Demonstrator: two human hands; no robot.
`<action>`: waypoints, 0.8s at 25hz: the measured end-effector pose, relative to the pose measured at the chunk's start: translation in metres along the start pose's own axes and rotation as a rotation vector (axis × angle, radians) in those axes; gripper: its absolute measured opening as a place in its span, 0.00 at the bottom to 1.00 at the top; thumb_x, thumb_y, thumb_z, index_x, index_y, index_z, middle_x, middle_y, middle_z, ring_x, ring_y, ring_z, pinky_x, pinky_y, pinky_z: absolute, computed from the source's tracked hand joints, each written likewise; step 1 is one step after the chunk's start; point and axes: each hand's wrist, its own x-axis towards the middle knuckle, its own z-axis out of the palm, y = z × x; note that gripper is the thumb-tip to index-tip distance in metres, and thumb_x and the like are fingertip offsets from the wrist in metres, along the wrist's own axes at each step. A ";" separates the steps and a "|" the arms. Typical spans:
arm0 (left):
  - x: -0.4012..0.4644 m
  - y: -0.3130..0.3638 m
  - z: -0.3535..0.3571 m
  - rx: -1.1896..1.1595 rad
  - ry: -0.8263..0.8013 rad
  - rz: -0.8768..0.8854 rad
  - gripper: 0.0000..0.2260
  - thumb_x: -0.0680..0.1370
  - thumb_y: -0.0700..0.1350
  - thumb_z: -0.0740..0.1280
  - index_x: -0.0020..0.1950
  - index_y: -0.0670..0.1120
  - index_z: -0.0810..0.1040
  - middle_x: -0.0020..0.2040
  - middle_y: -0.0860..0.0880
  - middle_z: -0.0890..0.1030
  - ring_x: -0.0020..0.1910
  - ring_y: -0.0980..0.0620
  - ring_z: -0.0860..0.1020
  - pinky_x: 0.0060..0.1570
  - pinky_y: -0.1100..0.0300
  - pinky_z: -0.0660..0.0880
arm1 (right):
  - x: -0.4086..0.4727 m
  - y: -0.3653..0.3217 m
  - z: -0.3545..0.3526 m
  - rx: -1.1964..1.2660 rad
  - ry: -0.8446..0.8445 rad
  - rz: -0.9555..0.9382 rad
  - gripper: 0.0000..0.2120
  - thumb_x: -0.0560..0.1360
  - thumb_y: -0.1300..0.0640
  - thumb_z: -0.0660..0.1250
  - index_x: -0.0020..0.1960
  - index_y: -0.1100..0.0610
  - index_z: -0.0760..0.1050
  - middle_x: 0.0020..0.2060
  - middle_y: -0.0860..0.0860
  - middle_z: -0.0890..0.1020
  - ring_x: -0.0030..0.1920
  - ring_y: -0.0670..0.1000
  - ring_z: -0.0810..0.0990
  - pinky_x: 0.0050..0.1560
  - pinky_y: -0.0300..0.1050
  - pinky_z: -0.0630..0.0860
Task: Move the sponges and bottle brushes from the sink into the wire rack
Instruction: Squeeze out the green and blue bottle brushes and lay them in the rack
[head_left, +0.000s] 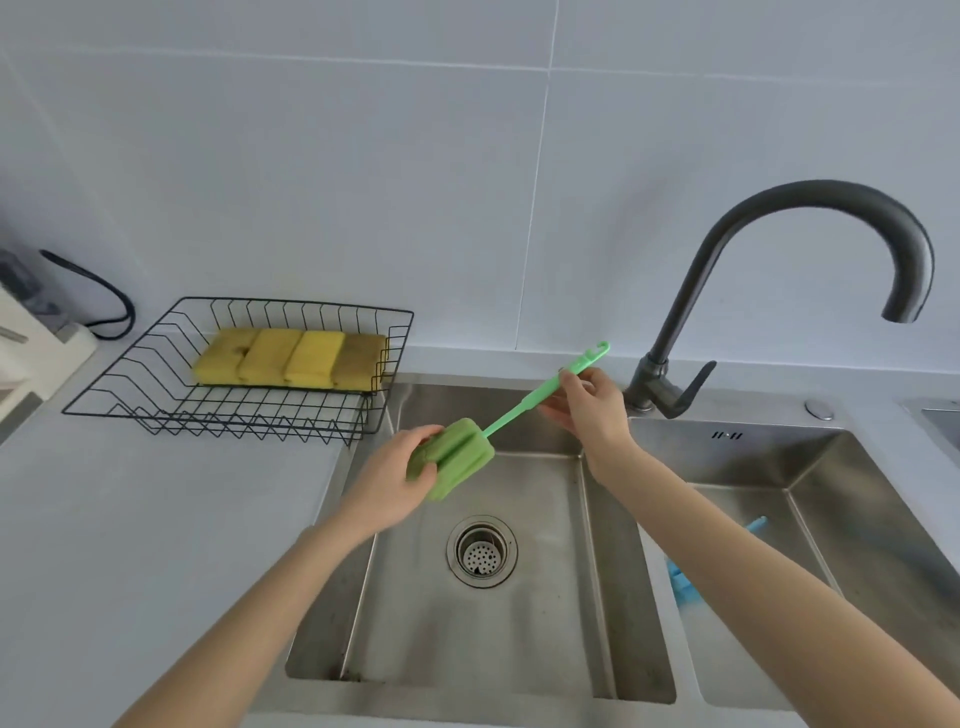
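Steel sink (545, 649), green bottle brush (498, 421) with ridged foam head, left hand (400, 478) fingers wrapping head, right hand (587, 410) fingers pinching handle

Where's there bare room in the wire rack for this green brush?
The black wire rack is bare along its front half, between the front rim and the row of four yellow sponges filling the back. The long green sponge-headed bottle brush would fit lying there lengthwise. The back is crowded.
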 end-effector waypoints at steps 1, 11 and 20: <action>-0.002 -0.004 -0.009 -0.008 0.000 0.007 0.20 0.77 0.43 0.61 0.68 0.46 0.66 0.65 0.47 0.73 0.60 0.53 0.71 0.59 0.63 0.65 | -0.001 -0.001 0.010 0.001 -0.003 -0.002 0.07 0.78 0.58 0.60 0.40 0.54 0.70 0.38 0.51 0.80 0.35 0.47 0.83 0.40 0.39 0.81; 0.012 -0.061 -0.098 0.130 0.067 0.007 0.25 0.73 0.45 0.67 0.69 0.45 0.65 0.65 0.45 0.72 0.62 0.47 0.71 0.59 0.60 0.65 | -0.007 -0.015 0.104 0.089 -0.098 -0.010 0.04 0.77 0.62 0.59 0.49 0.55 0.68 0.40 0.52 0.77 0.33 0.47 0.84 0.32 0.33 0.80; 0.060 -0.111 -0.137 0.185 0.050 -0.057 0.24 0.73 0.42 0.67 0.68 0.45 0.67 0.65 0.45 0.74 0.62 0.47 0.72 0.59 0.58 0.66 | 0.026 -0.018 0.152 0.104 -0.127 0.071 0.02 0.78 0.62 0.59 0.47 0.57 0.70 0.39 0.51 0.78 0.38 0.49 0.82 0.30 0.33 0.80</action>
